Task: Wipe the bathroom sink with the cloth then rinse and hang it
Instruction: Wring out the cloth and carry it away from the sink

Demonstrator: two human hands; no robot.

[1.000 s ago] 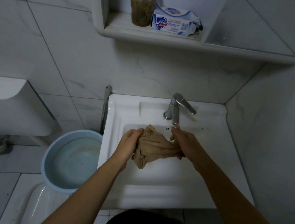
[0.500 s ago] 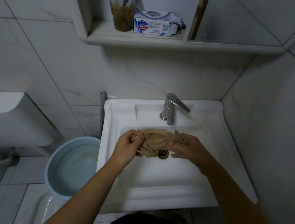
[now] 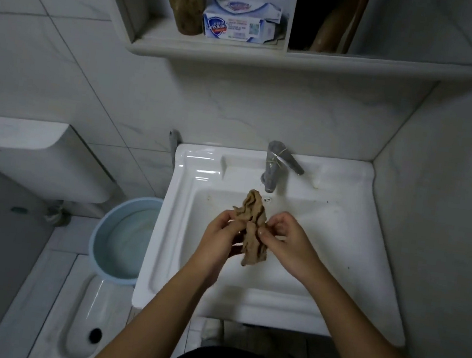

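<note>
A crumpled tan cloth (image 3: 253,222) hangs bunched over the middle of the white sink (image 3: 335,280). My left hand (image 3: 221,236) grips its left side with curled fingers. My right hand (image 3: 286,241) pinches its right side between thumb and fingers. The cloth's top end sticks up just below the spout of the metal tap (image 3: 274,168). Its lower end dangles between my wrists above the basin. No water stream is visible from the tap.
A pale blue bucket (image 3: 102,237) with water stands left of the sink, above a squat toilet pan (image 3: 88,309). A white cistern (image 3: 38,154) is on the left wall. The shelf (image 3: 214,52) above holds a cup and a soap box (image 3: 239,21).
The cloth was spread sideways between my hands; now both hands have come together and the cloth is bunched upright. The camera has tilted, so the sink sits lower in view.
</note>
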